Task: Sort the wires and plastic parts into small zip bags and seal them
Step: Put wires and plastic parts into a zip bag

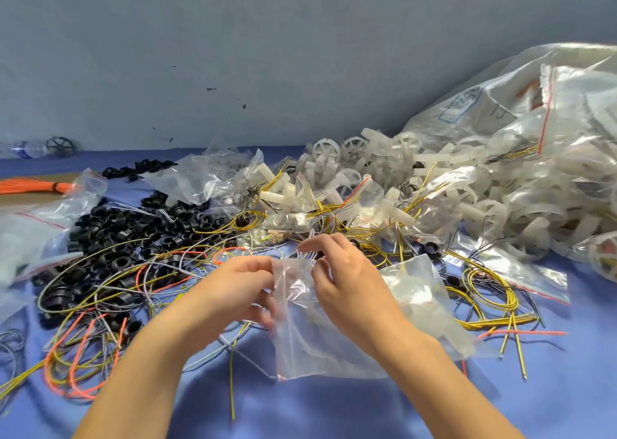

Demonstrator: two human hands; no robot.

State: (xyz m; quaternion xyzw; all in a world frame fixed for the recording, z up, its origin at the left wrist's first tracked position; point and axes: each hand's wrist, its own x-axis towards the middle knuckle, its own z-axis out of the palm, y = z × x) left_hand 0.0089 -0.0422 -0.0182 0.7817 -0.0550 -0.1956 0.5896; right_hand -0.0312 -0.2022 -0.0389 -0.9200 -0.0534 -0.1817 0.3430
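Head: zip bag (302, 348) in left hand (233, 290)

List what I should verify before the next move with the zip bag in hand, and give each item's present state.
1. Left hand grips the zip bag at one side of its mouth: ok.
2. Right hand pinches the mouth's other side: ok.
3. Grey wires fully inside the bag: not ok, they stick out of the mouth.
4. Mouth sealed: not ok, it is open around the wires.
5. Plastic part inside the bag: cannot tell, the film glares.
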